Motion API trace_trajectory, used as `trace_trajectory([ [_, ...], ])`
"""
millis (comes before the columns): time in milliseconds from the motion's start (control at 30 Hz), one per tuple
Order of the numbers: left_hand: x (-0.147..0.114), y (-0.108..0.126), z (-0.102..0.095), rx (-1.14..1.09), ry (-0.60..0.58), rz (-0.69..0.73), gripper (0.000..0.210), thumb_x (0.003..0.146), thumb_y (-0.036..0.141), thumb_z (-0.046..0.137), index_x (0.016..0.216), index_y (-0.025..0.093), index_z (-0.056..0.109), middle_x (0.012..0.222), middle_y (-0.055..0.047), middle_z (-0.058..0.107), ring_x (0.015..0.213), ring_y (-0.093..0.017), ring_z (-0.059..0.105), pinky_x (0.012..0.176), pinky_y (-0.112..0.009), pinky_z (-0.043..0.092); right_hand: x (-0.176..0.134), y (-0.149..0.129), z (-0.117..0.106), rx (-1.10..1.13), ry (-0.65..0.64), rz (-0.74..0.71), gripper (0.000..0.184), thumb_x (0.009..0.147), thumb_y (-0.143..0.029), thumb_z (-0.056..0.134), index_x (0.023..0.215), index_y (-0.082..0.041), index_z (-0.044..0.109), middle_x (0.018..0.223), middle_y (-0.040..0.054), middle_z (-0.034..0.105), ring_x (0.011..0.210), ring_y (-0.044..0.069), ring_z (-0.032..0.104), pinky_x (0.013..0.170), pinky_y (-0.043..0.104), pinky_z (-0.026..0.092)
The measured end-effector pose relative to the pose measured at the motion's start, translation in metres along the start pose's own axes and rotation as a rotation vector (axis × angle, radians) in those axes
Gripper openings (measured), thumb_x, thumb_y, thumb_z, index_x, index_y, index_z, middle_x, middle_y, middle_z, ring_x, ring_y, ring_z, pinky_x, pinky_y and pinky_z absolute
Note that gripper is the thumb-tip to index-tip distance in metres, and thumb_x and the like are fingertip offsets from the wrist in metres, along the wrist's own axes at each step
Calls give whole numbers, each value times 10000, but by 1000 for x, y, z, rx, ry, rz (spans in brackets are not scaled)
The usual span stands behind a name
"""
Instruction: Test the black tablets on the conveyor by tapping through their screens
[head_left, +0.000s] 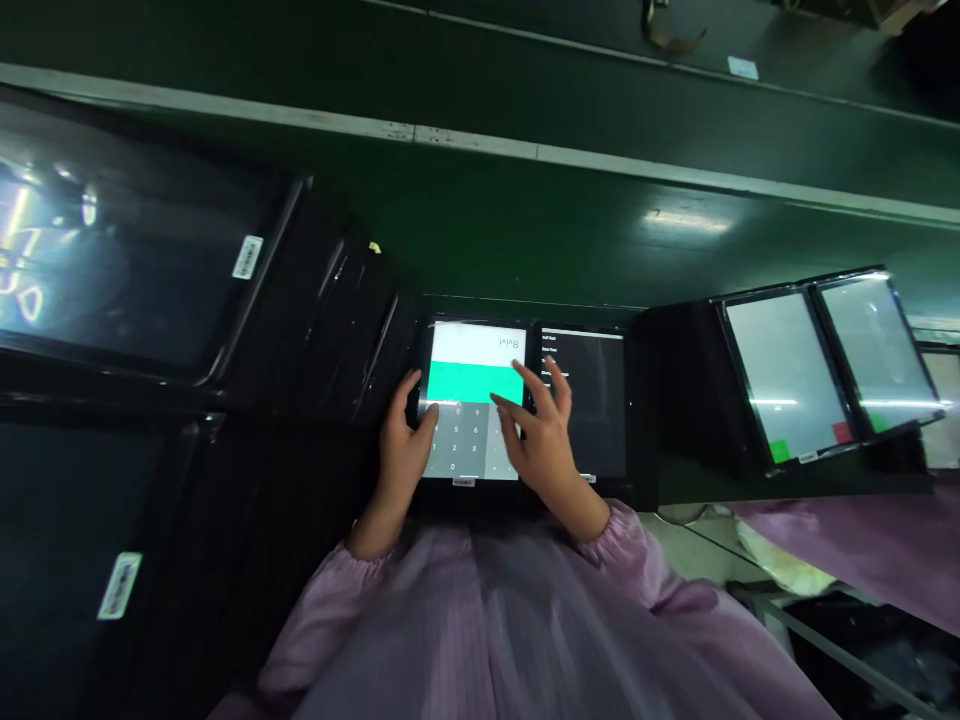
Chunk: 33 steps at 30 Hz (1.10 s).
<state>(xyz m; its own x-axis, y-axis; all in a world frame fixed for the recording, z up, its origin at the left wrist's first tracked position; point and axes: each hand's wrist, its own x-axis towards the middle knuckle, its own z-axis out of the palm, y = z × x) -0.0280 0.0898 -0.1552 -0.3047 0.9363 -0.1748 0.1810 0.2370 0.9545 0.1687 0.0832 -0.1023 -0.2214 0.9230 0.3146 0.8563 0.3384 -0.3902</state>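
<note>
A lit tablet with a calculator keypad and a green band on its screen lies before me. At its left edge, my left hand is closed, thumb over the screen and fingers along the side. My right hand is open above the tablet's right half. Its fingers are spread and bent, with fingertips close to the screen; I cannot tell which of them touch it. Just to the right, partly behind this hand, is a second tablet showing a dark screen with a short list of text.
Large dark screens with barcode labels stand in black frames at left, one a glossy panel, another a lower panel. Two pale-screened tablets with coloured stickers sit at right. A green work surface with a metal strip extends behind.
</note>
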Motion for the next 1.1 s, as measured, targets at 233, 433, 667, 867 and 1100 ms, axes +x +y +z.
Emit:
trace_trajectory([
  [233,-4,4,-2,-10,7,-7,504,862,368,685,1350,243,702,1507,-99,663,1485,-306,528,1262,-457,395,2,12,7,-54,47,107,342,1048,-207,505,1112,-255,838,1535,107,607,1594,395,309,1206,687,416],
  [433,-4,3,1,-27,23,-5,489,870,370,655,1341,245,702,1506,-97,665,1491,-300,521,1280,-474,363,7,6,15,-87,1,86,330,1054,-226,512,1150,-287,821,1578,83,580,1618,399,261,1213,714,367],
  [667,-3,-3,0,-3,34,39,449,893,358,672,1328,260,720,1479,-82,687,1478,-295,538,1277,-456,370,8,5,16,-49,-10,106,321,1054,-227,515,1164,-272,813,1598,97,563,1629,390,250,1235,697,342],
  [867,0,-8,-2,-39,23,16,425,901,377,682,1307,265,741,1471,-86,693,1496,-308,523,1287,-470,359,9,28,0,-18,178,159,355,1068,-249,473,1074,-251,828,1527,102,614,1617,372,275,1253,703,341],
  [1100,-13,0,-1,-96,51,-78,394,914,393,670,1282,273,743,1439,-78,709,1461,-306,557,1268,-476,392,4,75,-20,-104,297,233,393,1084,-355,456,1104,-245,833,1527,123,579,1598,398,269,1243,748,343],
])
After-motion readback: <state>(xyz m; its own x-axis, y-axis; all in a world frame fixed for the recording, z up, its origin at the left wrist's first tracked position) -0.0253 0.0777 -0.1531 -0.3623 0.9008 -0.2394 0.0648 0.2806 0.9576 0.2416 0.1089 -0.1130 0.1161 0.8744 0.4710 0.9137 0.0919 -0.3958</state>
